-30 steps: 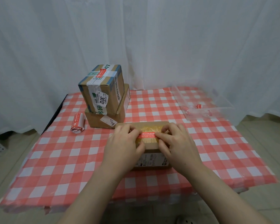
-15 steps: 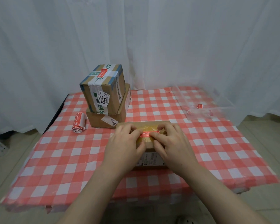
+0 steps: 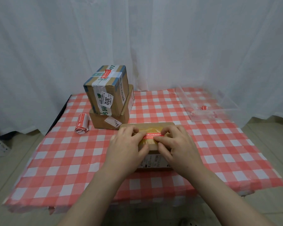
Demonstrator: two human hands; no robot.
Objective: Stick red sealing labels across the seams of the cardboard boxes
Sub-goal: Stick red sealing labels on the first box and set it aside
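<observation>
At your far left, a roll of red labels [image 3: 82, 123] lies on the checked tablecloth [image 3: 64, 160]. Just right of it stand 2 stacked boxes: the upper box [image 3: 107, 92] wears 1 red sticker [image 3: 105, 73] on its taped top, and the lower box [image 3: 103, 119] sits beneath it. In front of them, your left hand [image 3: 127, 144] rests on the near box [image 3: 153, 162], its fingertips pressing the left end of the red sealing label [image 3: 153, 135], which lies across the taped seam on the box's top. Your right hand [image 3: 178, 145] presses the label's right end, gripping nothing. At the far right sits a clear tray [image 3: 209, 111] holding red scraps.
</observation>
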